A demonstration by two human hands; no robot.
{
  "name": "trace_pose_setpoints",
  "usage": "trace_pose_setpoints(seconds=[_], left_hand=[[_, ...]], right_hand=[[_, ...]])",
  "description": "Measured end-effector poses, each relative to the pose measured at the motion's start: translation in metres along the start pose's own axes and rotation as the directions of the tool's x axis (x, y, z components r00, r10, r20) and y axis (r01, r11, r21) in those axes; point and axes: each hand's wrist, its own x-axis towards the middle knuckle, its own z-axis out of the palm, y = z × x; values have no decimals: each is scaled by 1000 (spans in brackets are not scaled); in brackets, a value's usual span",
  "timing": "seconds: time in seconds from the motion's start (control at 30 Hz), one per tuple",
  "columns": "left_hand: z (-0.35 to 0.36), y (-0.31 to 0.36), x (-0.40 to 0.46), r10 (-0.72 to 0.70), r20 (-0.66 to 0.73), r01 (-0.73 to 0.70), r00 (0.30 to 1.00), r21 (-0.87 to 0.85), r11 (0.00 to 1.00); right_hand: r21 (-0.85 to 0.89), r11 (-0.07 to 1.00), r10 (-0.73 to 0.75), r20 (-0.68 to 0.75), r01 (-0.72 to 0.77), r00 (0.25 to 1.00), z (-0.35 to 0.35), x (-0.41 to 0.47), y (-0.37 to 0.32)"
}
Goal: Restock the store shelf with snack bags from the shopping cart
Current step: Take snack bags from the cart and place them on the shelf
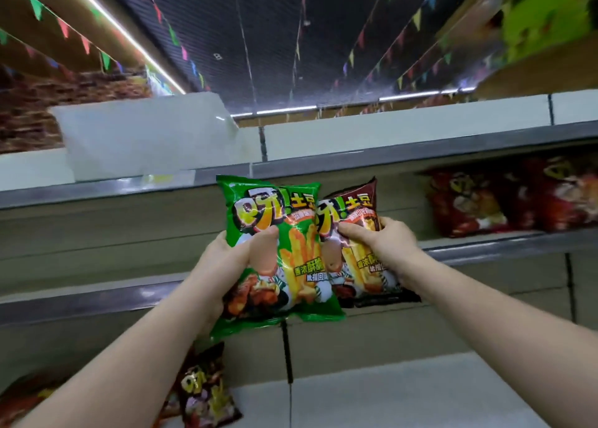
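A green snack bag (275,220) is held upright in front of the shelves, gripped at its left edge by my left hand (236,256), thumb across the front. Beside it, partly behind its right edge, a dark red snack bag (359,214) is gripped by my right hand (378,243), thumb on the front. Both bags are raised level with the middle shelf (485,249). The shopping cart is out of view.
Red snack bags (485,197) stand on the middle shelf at the right. A dark bag (204,392) lies on the lower shelf under my left arm. A white box (142,136) sits on the top shelf at the left. Coloured pennants hang from the ceiling.
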Motion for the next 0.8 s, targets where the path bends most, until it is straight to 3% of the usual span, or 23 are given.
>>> trace_pose_setpoints(seconds=[0.33,0.8], left_hand=[[138,3,26,-6,209,24,978,-85,996],[192,6,75,-71,364,143,929,-173,975]], right_hand=[[-26,998,59,-149,-63,987,-130,19,45],[92,974,226,-256,-209,940,-195,37,60]])
